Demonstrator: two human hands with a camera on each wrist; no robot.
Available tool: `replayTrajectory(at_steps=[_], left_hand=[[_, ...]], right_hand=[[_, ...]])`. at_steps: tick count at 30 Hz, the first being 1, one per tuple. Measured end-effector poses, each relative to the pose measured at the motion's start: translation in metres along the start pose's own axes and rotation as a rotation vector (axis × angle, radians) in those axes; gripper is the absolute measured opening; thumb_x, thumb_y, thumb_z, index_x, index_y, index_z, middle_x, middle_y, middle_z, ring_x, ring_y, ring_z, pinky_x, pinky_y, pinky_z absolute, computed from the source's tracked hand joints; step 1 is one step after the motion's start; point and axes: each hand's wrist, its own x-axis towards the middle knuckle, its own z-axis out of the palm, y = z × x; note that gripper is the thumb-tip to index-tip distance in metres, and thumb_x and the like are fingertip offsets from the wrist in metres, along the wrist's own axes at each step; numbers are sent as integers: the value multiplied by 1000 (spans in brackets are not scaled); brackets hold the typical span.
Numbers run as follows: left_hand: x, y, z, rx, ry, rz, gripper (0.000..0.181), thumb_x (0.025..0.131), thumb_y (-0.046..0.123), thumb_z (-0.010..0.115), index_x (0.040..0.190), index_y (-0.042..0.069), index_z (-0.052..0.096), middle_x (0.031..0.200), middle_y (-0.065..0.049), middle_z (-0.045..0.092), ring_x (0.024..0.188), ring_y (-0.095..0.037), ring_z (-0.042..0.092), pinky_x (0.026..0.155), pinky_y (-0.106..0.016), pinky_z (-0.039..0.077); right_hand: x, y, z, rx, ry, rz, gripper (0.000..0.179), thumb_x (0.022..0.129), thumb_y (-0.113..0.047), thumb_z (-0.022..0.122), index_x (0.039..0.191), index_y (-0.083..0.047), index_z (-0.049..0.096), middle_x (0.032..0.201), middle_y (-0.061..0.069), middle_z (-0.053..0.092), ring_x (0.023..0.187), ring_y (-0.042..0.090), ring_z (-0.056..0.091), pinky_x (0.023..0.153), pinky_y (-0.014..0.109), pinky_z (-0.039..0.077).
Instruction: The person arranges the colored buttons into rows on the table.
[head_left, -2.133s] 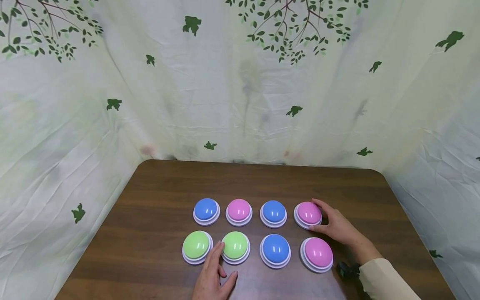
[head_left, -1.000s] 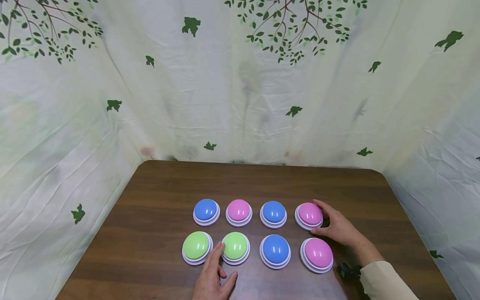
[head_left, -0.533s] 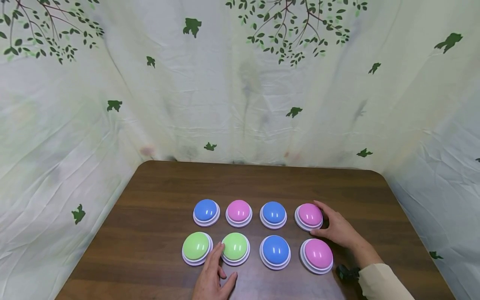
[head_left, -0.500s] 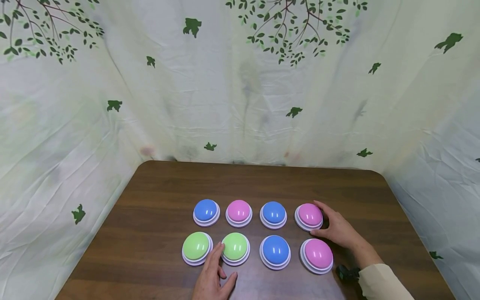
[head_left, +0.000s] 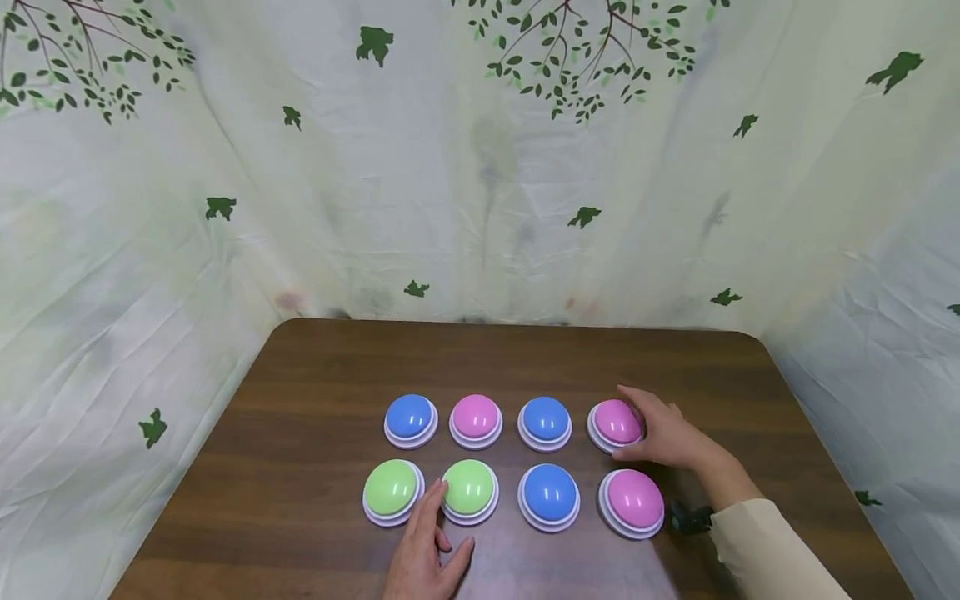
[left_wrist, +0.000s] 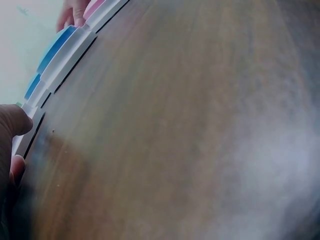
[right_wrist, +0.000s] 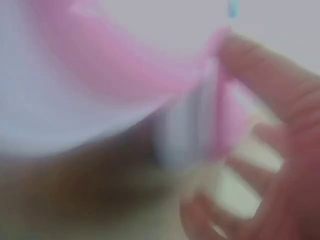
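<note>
My right hand [head_left: 663, 429] is at the far-right pink dome button [head_left: 617, 422] of the back row, thumb in front and forefinger behind. Its fingers are spread around the white base, the forefinger raised above the dome. In the blurred right wrist view, the thumb [right_wrist: 265, 75] and curved fingers stand apart on either side of that button; the nearer pink button [right_wrist: 135, 70] fills the upper left. My left hand [head_left: 424, 546] rests with its forefinger at the left edge of the second green button [head_left: 471, 487], thumb held out. The first green button [head_left: 390, 487] sits just left.
Blue buttons [head_left: 550, 493] and another pink one [head_left: 476, 417] complete two rows on the brown wooden table [head_left: 337, 358]. The near pink button [head_left: 634, 498] lies close under my right wrist. A leaf-print cloth [head_left: 480, 167] hangs behind the table.
My right hand has risen slightly, and its forefinger has moved away from the back pink button's edge. The head view has shifted a little. My left hand stays put.
</note>
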Motion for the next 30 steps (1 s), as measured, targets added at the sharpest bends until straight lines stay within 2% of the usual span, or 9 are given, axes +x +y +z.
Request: replayTrajectory(at_steps=[3,5,8,12,17,21,23,26,30], left_hand=[[2,0,0,-4,9,14,86,71,12,91,146,2,49,141,-20,57,67,10,45,58,-6,36],[3,-1,1,0,17,32,86,71,12,90,146,1,49,138,-19,58,67,10,46,59,-6,36],[2,-1,2,15,34,43,87,70,12,90,145,0,48,124,-14,62,66,9,45,59,-8,36],[1,0,3,41,46,7,86,72,15,89,145,1,47,104,-2,59,65,10,42,57,-9,35],[0,1,3,54,46,-26,86,72,16,90,146,3,48,107,-2,59,64,10,40,55,-9,34],[1,2,4,51,52,-24,85,72,16,90,145,3,48,105,0,58,64,10,40,56,-8,34],[1,1,4,54,59,-15,85,72,16,90,145,3,48,104,1,57,65,10,40,56,-7,33],[1,0,4,48,69,-7,85,71,16,90,145,4,49,104,1,57,65,10,40,56,-7,33],[1,0,4,51,53,-25,85,72,17,90,145,4,49,108,-1,59,65,11,39,56,-7,33]], right_hand=[[3,-29,-7,-153,30,-55,107,72,-44,90,158,-14,35,161,23,35,138,57,31,104,77,35],[6,-47,-8,-217,26,-112,104,72,-40,91,157,-12,37,159,23,39,139,58,33,107,78,30],[15,-70,-5,-237,-37,-181,100,75,-33,90,156,-9,38,156,23,42,138,55,41,111,72,34],[31,-88,8,-239,-127,-192,96,78,-29,88,157,-12,37,156,21,43,135,49,49,109,64,43],[47,-97,27,-276,-140,-196,92,78,-28,88,156,-13,41,153,18,48,133,45,52,107,59,47],[55,-100,37,-277,-165,-154,90,79,-28,88,155,-19,42,151,15,51,134,40,53,107,58,48],[58,-101,40,-277,-175,-140,90,78,-28,88,155,-20,42,149,14,52,133,37,55,107,57,48],[60,-101,41,-277,-171,-162,90,78,-26,89,154,-17,43,147,15,54,129,37,57,107,56,49],[61,-101,40,-286,-163,-180,90,77,-26,89,153,-14,44,146,16,55,128,38,58,107,56,49]])
